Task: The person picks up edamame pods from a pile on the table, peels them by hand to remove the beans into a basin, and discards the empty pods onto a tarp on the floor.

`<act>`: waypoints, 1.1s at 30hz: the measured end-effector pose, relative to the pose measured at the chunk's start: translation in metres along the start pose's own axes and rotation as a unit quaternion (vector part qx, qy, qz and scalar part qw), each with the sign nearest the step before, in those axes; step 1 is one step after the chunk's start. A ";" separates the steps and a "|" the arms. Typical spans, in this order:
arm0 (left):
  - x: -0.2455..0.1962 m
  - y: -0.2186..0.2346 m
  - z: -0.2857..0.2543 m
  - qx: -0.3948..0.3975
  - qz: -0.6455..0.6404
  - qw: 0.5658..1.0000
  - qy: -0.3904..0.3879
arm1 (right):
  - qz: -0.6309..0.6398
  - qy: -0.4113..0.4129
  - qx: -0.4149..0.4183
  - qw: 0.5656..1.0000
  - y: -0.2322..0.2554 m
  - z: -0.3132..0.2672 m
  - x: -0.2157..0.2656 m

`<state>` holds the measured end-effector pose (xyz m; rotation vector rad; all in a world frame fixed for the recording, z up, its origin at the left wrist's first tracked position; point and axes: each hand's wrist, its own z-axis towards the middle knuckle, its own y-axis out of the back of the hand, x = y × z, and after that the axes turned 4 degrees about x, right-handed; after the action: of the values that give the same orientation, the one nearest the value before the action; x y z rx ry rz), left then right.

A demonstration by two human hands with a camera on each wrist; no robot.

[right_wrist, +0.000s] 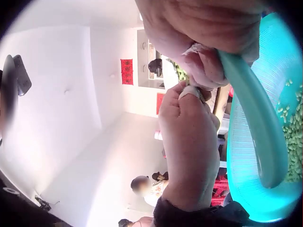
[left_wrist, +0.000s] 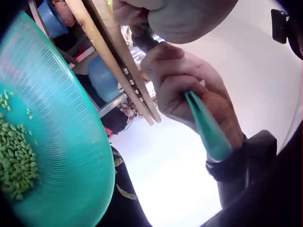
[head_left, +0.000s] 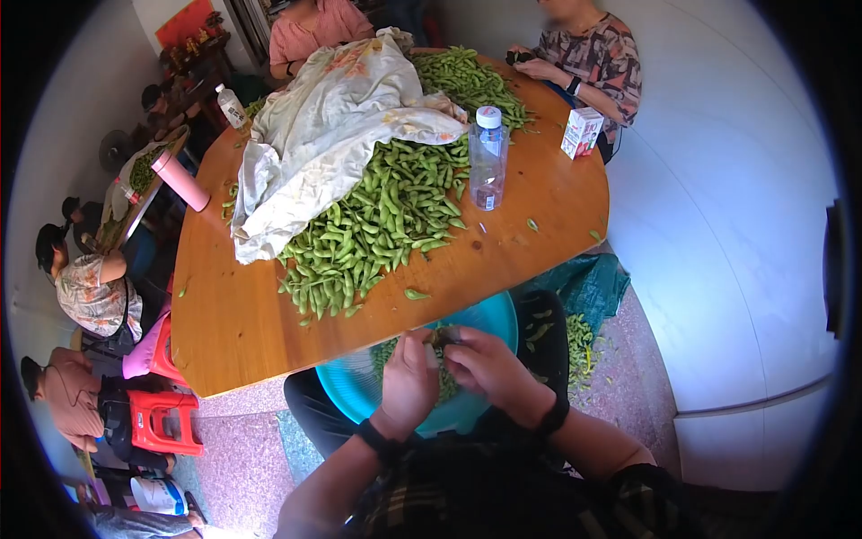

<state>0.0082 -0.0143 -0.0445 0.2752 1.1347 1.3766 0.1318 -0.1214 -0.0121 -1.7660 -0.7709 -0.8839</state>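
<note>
My left hand (head_left: 409, 382) and right hand (head_left: 494, 366) meet fingertip to fingertip over a teal mesh basin (head_left: 348, 393). Curled round a teal-handled tool (right_wrist: 258, 125), the right hand hides its working end. In the left wrist view the handle sticks out below the right fist. The left fingers pinch a small green bean pod (head_left: 438, 336), mostly covered by both hands. A whitish wrap (right_wrist: 191, 91) shows on the left thumb. Shelled green beans (left_wrist: 16, 158) lie in the bottom of the basin.
A heap of green pods (head_left: 377, 211) covers part of the wooden table (head_left: 242, 332), partly under a pale cloth (head_left: 323, 117). A plastic bottle (head_left: 488, 162), small carton (head_left: 582, 133) and pink flask (head_left: 181, 181) stand there. Empty pods (head_left: 582, 350) lie on the floor; people sit around.
</note>
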 end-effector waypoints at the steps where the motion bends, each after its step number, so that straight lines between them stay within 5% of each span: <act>1: 0.004 0.001 -0.001 0.016 -0.078 0.996 0.042 | 0.011 -0.018 -0.013 1.000 0.001 0.001 -0.001; 3: 0.011 0.000 -0.001 0.032 -0.156 0.984 0.084 | 0.022 -0.037 -0.026 0.999 0.004 0.004 -0.001; 5: 0.016 -0.003 -0.002 0.076 -0.322 0.912 0.244 | -0.015 -0.050 -0.023 0.998 0.009 0.006 -0.003; 6: 0.014 0.000 -0.001 0.076 -0.321 0.912 0.244 | -0.014 -0.050 -0.023 0.998 0.009 0.008 -0.006; 8: 0.008 0.006 0.003 0.071 -0.544 0.750 0.369 | -0.076 -0.014 -0.048 0.996 0.011 0.014 -0.010; 9: 0.003 0.001 0.004 0.072 -0.544 0.751 0.367 | -0.077 -0.012 -0.048 0.996 0.013 0.017 -0.012; 11: -0.007 -0.014 0.002 -0.021 -0.412 0.898 0.153 | -0.183 0.078 -0.047 0.979 0.016 0.020 -0.016; 15: 0.013 -0.010 -0.007 0.060 -0.331 0.912 0.233 | -0.226 0.101 -0.055 0.967 0.003 0.014 -0.010; 17: 0.008 -0.002 -0.008 0.064 -0.396 0.866 0.299 | -0.333 0.251 -0.073 0.906 -0.002 0.012 -0.012; 18: 0.006 0.001 -0.007 0.064 -0.396 0.866 0.300 | -0.333 0.250 -0.071 0.906 -0.003 0.010 -0.014; 20: 0.001 0.006 -0.003 0.011 -0.585 0.743 0.325 | -0.344 0.234 -0.031 0.909 -0.002 0.006 -0.015; 21: 0.002 0.008 -0.003 0.006 -0.563 0.767 0.306 | -0.345 0.234 -0.028 0.909 -0.002 0.004 -0.011; 23: 0.007 0.015 -0.005 0.036 -0.561 0.778 0.280 | -0.195 0.064 0.001 0.979 -0.004 -0.002 -0.003; 25: 0.010 0.019 -0.005 0.065 -0.558 0.787 0.255 | -0.138 0.042 0.016 0.989 -0.001 -0.004 -0.001; 28: 0.011 0.025 -0.001 0.084 -0.614 0.731 0.286 | -0.062 0.027 0.038 0.997 -0.001 -0.006 0.002; 30: 0.012 0.026 0.002 0.081 -0.677 0.647 0.342 | -0.075 0.040 0.027 0.996 -0.002 -0.007 0.003; 33: 0.008 0.017 0.001 0.024 -0.674 0.650 0.351 | -0.096 0.073 -0.023 0.992 -0.008 -0.003 -0.004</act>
<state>-0.0034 -0.0028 -0.0348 -1.0308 1.4507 0.0032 0.1229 -0.1216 -0.0107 -1.6638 -0.8398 -1.1550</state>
